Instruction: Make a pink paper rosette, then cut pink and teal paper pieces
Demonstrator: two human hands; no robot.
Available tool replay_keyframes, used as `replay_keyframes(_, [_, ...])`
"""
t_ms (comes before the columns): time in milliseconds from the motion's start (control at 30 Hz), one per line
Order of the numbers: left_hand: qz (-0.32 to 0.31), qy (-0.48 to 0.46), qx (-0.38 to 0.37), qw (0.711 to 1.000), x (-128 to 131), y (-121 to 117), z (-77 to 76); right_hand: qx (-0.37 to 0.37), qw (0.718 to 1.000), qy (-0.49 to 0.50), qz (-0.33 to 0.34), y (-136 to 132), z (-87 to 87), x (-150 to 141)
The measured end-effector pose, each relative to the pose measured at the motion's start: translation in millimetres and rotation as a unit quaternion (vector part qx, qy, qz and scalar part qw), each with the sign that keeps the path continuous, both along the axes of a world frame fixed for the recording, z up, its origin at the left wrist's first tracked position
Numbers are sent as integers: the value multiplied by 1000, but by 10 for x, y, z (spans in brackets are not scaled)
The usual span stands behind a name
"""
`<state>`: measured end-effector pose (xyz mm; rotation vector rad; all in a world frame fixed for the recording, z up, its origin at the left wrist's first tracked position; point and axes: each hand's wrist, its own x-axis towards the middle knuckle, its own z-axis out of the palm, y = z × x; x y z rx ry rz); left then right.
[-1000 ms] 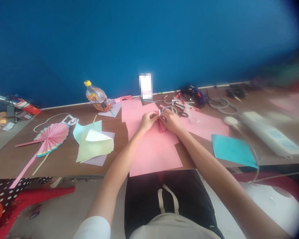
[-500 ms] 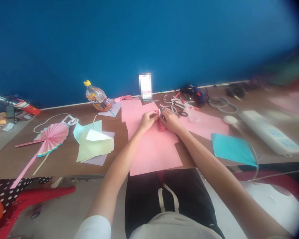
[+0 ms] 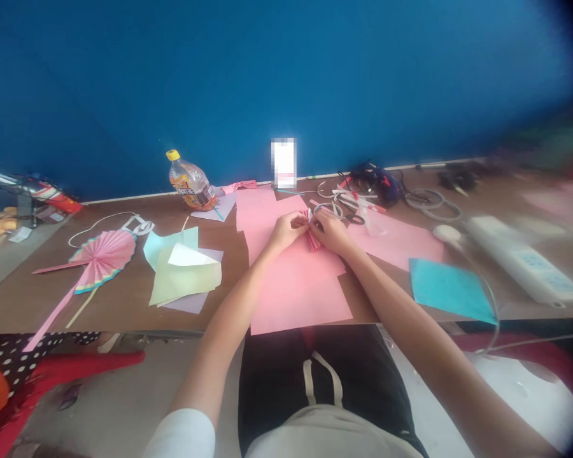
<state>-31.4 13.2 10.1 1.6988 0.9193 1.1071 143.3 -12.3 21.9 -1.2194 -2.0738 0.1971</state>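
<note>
Pinching one pleated paper (image 3: 313, 242) together, one fan (image 3: 107, 254) lying leftward, left hand (image 3: 286, 230) and right hand (image 3: 332, 233) grip as before.

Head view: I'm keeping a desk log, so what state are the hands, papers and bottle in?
Pleated pink paper: gathered narrow, pinched
Left hand: closed on it
Right hand: closed on it
Pink pleated fan: spread open
Pink sheets: spread out, overlapping
Pastel sheets: loosely piled
Turquoise sheet: lying flat
Plastic bottle: capped, standing
</note>
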Motion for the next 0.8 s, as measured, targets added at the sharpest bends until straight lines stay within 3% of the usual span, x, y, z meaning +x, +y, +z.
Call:
replay_keyframes(367, [25,43,38,998,20,-27,23,-8,994,79,71,83,-50,63])
replay_keyframes(633, [19,29,28,999,22,-1,-6,-27,993,94,58,85,-57,52])
replay_keyframes(800, [-16,25,23,999,-5,21,-3,-58,990,118,40,85,-9,39])
